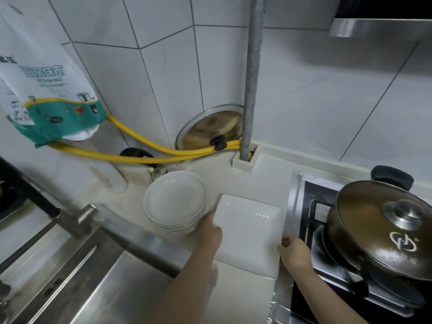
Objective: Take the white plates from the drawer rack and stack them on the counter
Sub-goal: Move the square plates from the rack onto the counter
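Seen from the head camera, looking down at a pale cream stone surface (236,181) between a stainless steel sink (98,277) on the left and a black gas hob (311,206) on the right.

Held by both hands: a white square ceramic plate (249,232), roughly level, low over the surface; whether touching it cannot be told. Left hand (210,232) at the plate's left edge, fingers tucked under the rim and mostly hidden, thumb side against the edge. Right hand (294,251) at the plate's right near corner, fingers (286,242) curled and pinching the rim. Both forearms bare, entering from the bottom of the frame.

Just left of the square plate, touching or nearly touching the left hand: a stack of round white shallow plates (176,202), several high, resting on the surface.

On the hob to the right: a dark pot with a tinted glass lid and steel knob (388,228). Leaning in the tiled corner behind: a glass lid with a black knob (212,129), beside a grey vertical pipe (252,78). Running along the wall: a yellow corrugated hose (140,136). Hanging at upper left: a white and teal kitchen-rag package (46,90).
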